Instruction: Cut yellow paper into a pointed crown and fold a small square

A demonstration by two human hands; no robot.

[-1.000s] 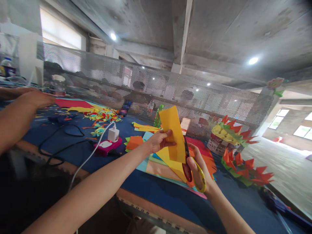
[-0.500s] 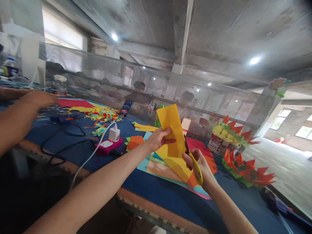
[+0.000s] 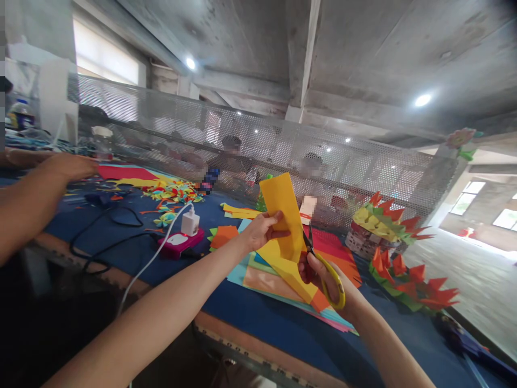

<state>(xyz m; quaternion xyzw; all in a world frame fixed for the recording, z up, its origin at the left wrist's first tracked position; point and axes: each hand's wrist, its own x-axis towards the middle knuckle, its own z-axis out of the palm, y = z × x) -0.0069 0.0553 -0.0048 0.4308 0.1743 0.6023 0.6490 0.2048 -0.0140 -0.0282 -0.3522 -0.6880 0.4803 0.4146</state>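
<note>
Clock centred on yellow paper (image 3: pixel 283 207), which is held up above the surface (image 3: pixel 246 315), middle of view. Left hand (image 3: pixel 264 230): grip closed on the paper, thumb in front, at its lower left. Right hand (image 3: pixel 323 277): grip closed around yellow-handled scissors (image 3: pixel 338 291), 5 o'clock; blades parted by the paper's right edge, can't tell if touching. Stack of coloured sheets (image 3: pixel 269 277) below, 6 o'clock. Orange pieces (image 3: pixel 225 237) near 8, yellow strips (image 3: pixel 238 212) at 9. Magenta power strip (image 3: pixel 181 245) between 8 and 9, white charger (image 3: pixel 189 222) plugged in. Scrap pile (image 3: pixel 173 191) at 9; co-worker's hand (image 3: pixel 67 166) farther out, 9. Red-tipped crown (image 3: pixel 422 291) at 4, banded one (image 3: pixel 374 222) at 3.
</note>
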